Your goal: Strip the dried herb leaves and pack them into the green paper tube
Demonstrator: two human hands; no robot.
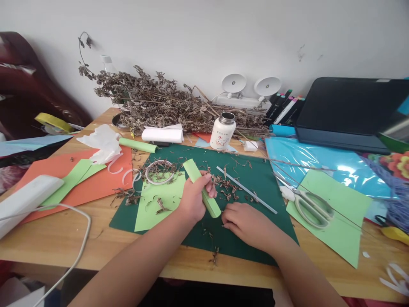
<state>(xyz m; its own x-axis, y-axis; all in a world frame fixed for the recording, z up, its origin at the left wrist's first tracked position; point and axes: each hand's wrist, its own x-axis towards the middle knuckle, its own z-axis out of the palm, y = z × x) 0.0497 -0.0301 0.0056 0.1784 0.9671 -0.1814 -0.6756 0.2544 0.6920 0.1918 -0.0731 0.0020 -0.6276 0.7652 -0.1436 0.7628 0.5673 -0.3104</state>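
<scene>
My left hand (195, 197) is wrapped round a light green rolled paper tube (211, 204), which tilts across the dark green cutting mat (255, 230). Close to the tube's lower end, my right hand (244, 222) is down at the mat with its fingers curled in; whatever they hold is hidden. Crumbled dried leaves (228, 185) are scattered just beyond both hands. Behind my right hand lies a translucent stick (247, 190). A light green paper sheet (150, 213) lies left of my left hand, with a roll of clear tape (159, 183) partly over it.
Bundled dried plants (159, 102) run along the wall behind an uncapped white bottle (223, 132). Scissors (311, 209) lie on green paper at right, beside a blue plastic package (290, 166). Orange paper (41, 175), another green tube (138, 145) and a white cable (86, 230) are at left.
</scene>
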